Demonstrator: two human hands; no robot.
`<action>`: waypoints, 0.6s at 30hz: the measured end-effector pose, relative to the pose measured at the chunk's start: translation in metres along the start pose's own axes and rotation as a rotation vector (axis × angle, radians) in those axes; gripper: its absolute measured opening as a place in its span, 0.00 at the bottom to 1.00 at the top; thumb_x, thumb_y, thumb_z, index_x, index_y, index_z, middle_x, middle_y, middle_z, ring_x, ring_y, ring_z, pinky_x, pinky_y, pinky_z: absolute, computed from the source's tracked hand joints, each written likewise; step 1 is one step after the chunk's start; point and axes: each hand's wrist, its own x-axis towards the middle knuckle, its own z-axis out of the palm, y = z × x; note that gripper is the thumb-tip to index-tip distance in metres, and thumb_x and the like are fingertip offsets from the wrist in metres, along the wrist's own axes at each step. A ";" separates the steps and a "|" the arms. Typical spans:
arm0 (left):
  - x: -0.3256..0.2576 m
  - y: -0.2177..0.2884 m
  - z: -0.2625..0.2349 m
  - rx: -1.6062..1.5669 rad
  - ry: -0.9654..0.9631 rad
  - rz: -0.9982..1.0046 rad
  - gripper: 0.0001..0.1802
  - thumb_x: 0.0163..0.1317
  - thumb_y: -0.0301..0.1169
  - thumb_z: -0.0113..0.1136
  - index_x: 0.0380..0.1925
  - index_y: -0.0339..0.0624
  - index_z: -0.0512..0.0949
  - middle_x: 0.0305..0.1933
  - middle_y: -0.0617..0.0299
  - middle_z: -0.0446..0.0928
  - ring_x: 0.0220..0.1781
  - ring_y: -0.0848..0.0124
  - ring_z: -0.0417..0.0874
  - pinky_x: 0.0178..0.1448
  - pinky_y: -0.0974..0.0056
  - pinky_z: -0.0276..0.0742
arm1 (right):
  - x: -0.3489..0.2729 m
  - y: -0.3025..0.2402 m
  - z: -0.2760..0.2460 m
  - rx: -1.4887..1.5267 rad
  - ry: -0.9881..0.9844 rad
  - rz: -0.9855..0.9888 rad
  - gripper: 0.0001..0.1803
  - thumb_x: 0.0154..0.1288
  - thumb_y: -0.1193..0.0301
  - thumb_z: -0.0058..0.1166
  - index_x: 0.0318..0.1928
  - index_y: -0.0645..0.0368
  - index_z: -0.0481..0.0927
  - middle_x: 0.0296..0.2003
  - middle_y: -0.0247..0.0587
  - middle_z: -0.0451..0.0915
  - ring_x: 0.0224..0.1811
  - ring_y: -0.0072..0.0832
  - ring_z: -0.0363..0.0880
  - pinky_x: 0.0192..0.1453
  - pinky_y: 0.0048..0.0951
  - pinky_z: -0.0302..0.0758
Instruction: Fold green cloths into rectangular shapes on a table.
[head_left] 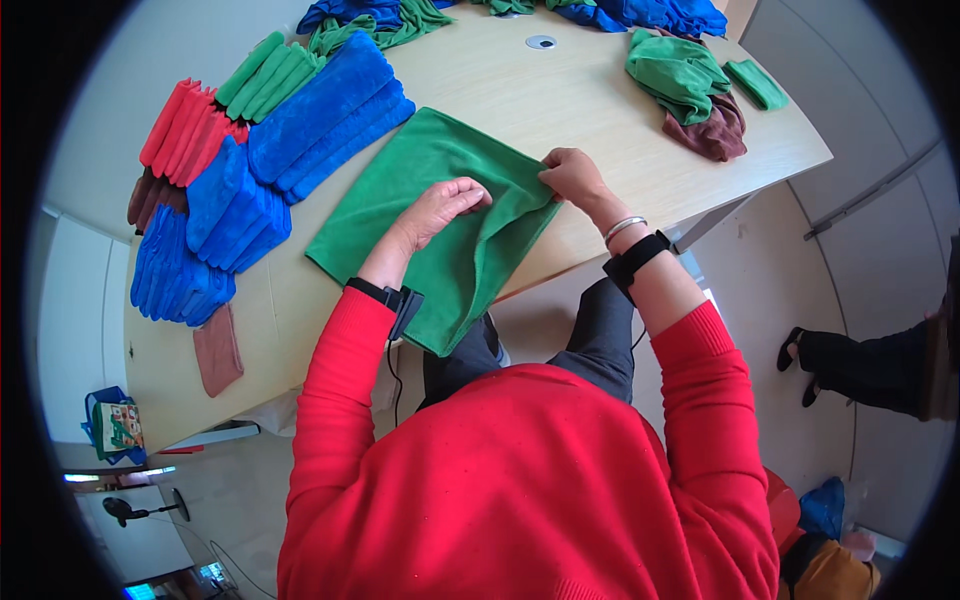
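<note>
A green cloth (450,265) lies spread over the table's front edge, its near corner hanging down toward my lap. My right hand (572,178) pinches the cloth at its right corner, and a raised fold runs from there toward the near edge. Over the middle of the cloth is my left hand (443,208), its fingers bent together toward the thumb with nothing visible in them. Whether its fingertips touch the fabric I cannot tell.
Folded blue cloths (320,115), red cloths (180,132) and green cloths (268,78) are stacked at left. A folded brown cloth (218,350) lies nearer. A crumpled green cloth (675,75) sits at far right on the table (600,100). Another person's legs (860,370) show at right.
</note>
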 end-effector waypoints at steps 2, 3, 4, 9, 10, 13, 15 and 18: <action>0.000 0.001 0.004 0.255 -0.032 0.074 0.12 0.65 0.37 0.55 0.38 0.39 0.79 0.38 0.67 0.78 0.41 0.79 0.76 0.50 0.71 0.71 | -0.006 0.007 -0.009 -0.138 0.066 -0.008 0.10 0.55 0.74 0.54 0.38 0.64 0.79 0.25 0.40 0.80 0.22 0.27 0.79 0.27 0.26 0.77; 0.000 0.001 0.006 0.253 -0.034 0.075 0.12 0.65 0.37 0.55 0.38 0.39 0.79 0.38 0.67 0.78 0.41 0.79 0.76 0.50 0.71 0.71 | -0.008 0.010 -0.014 -0.206 0.101 -0.013 0.09 0.56 0.74 0.54 0.37 0.64 0.80 0.24 0.38 0.79 0.20 0.25 0.78 0.25 0.24 0.77; 0.000 0.001 0.007 0.276 -0.034 0.081 0.12 0.65 0.37 0.55 0.38 0.39 0.78 0.38 0.68 0.78 0.41 0.79 0.76 0.50 0.71 0.71 | -0.010 0.012 -0.019 -0.208 0.103 -0.011 0.09 0.56 0.74 0.54 0.37 0.64 0.80 0.24 0.38 0.79 0.20 0.25 0.78 0.25 0.24 0.77; -0.001 0.008 0.013 0.356 -0.047 0.081 0.12 0.62 0.35 0.57 0.37 0.37 0.78 0.37 0.66 0.79 0.39 0.78 0.75 0.47 0.69 0.72 | -0.009 0.015 -0.036 -0.186 0.140 0.046 0.10 0.57 0.70 0.53 0.37 0.63 0.80 0.22 0.38 0.79 0.20 0.25 0.78 0.26 0.25 0.76; -0.001 0.011 0.016 0.372 -0.053 0.076 0.12 0.61 0.35 0.58 0.37 0.37 0.78 0.37 0.65 0.79 0.38 0.77 0.75 0.46 0.69 0.72 | -0.009 0.015 -0.038 -0.199 0.152 0.053 0.10 0.58 0.69 0.52 0.36 0.62 0.80 0.22 0.39 0.79 0.20 0.25 0.78 0.26 0.26 0.76; -0.009 0.025 0.035 0.545 0.019 0.038 0.10 0.59 0.34 0.60 0.34 0.38 0.77 0.34 0.65 0.78 0.37 0.75 0.76 0.44 0.67 0.73 | -0.009 0.013 -0.036 -0.284 0.177 0.013 0.12 0.58 0.66 0.53 0.35 0.61 0.81 0.23 0.40 0.80 0.21 0.27 0.79 0.29 0.27 0.77; -0.018 0.032 0.055 0.633 0.052 0.018 0.10 0.58 0.33 0.62 0.33 0.38 0.76 0.33 0.65 0.77 0.37 0.74 0.76 0.42 0.66 0.73 | -0.009 0.006 -0.028 -0.440 0.192 -0.086 0.13 0.56 0.63 0.54 0.35 0.60 0.81 0.24 0.42 0.81 0.24 0.30 0.80 0.32 0.30 0.77; -0.034 0.033 0.081 1.124 0.160 0.235 0.09 0.53 0.30 0.63 0.27 0.39 0.74 0.29 0.56 0.76 0.33 0.62 0.79 0.36 0.59 0.74 | -0.008 0.002 -0.019 -0.574 0.166 -0.132 0.13 0.53 0.63 0.55 0.35 0.58 0.81 0.27 0.43 0.82 0.27 0.34 0.81 0.35 0.32 0.77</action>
